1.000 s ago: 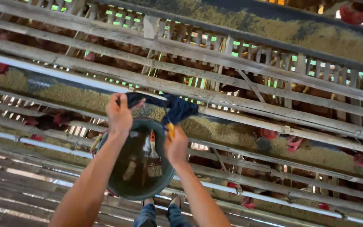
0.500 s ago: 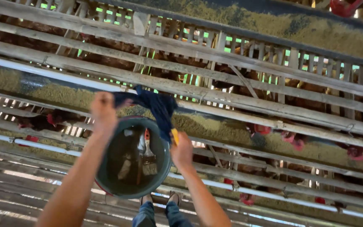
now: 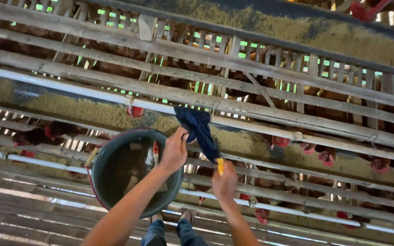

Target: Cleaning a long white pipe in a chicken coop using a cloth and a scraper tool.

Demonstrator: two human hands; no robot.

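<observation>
Above the bucket, at scene centre: a dark blue cloth point(image 3: 200, 132) hangs off the white pipe point(image 3: 83, 90) and droops down and to the right.
Cloth axis: long line runs from the pipe down toward the near right, ending at the yellow handle point(image 3: 220, 166).
Left hand point(image 3: 175, 149): closed on the cloth's upper left edge, just under the pipe; it is the nearer hand to the pipe.
Right hand point(image 3: 225, 181): fist shut around the yellow handle, directly under the cloth's lower tip; what the handle belongs to is hidden by cloth and fingers.
Lie from the grips: the cloth's bulk sits between the two hands, up and right of the left, straight above the right.
Cloth feel: soft, limp, bunched into folds.
Bucket point(image 3: 115, 150): round, dark grey-green plastic with a reddish rim and bail, left of the cloth, below the left forearm; something pale lies inside, unclear.
Pipe: smooth, rigid, running left to right.
Feed trough point(image 3: 261, 141): coarse tan grain behind the pipe.
Cage slats point(image 3: 251, 54): weathered grey wood, long and parallel.
Hens point(image 3: 324, 157): brown feathers, red combs, heads poking through at right.
</observation>
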